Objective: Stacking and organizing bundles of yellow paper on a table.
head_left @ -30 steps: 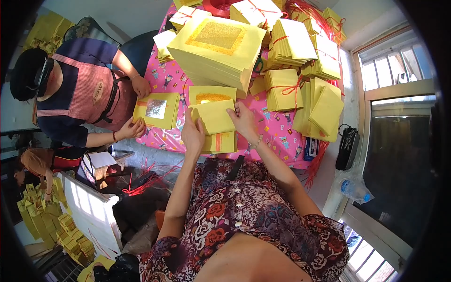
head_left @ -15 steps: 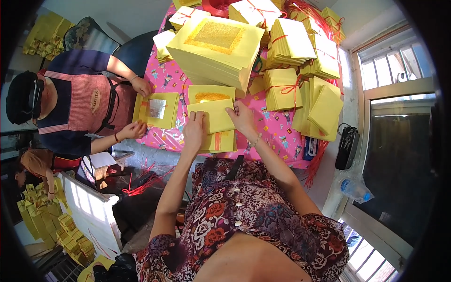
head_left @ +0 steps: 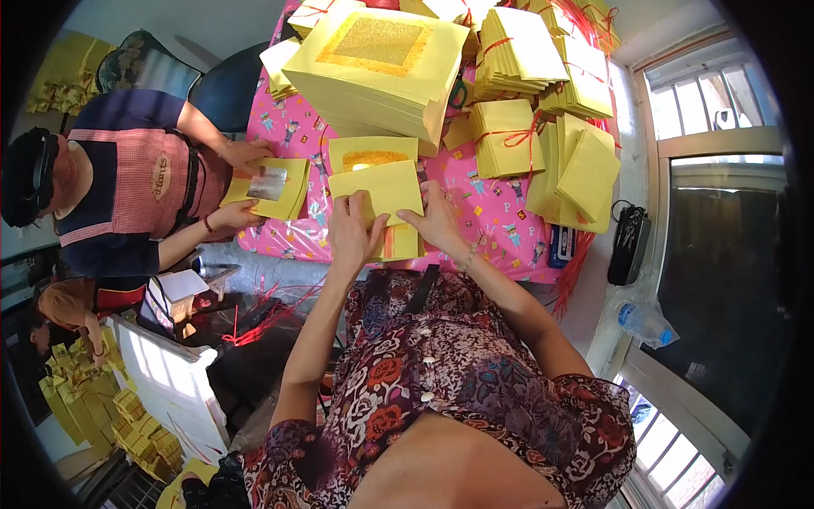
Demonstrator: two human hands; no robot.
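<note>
A folded sheet of yellow paper [head_left: 381,188] lies over a small stack of yellow paper [head_left: 362,144] at the table's front edge. The stack carries an orange printed patch, partly covered by the sheet. My left hand [head_left: 349,231] presses curled fingers on the sheet's lower left part, its thumb pointing inward over the lower edge. At the lower right corner, my right hand [head_left: 443,227] touches the sheet with its thumb, and its index finger stretches up along the right side, apart from the thumb. An orange strip shows on the paper between my hands.
A tall pile of yellow paper [head_left: 373,89] stands just beyond. Bundles tied with red string [head_left: 509,140] fill the back right. On the left, another person's hands [head_left: 242,214] hold yellow sheets with a silver patch. A plastic bottle [head_left: 644,324] lies on the right ledge.
My right hand has slid from the sheet's right edge down to its lower corner, thumb and finger now spread. My left thumb has swung inward. The other person has drawn their sheets closer.
</note>
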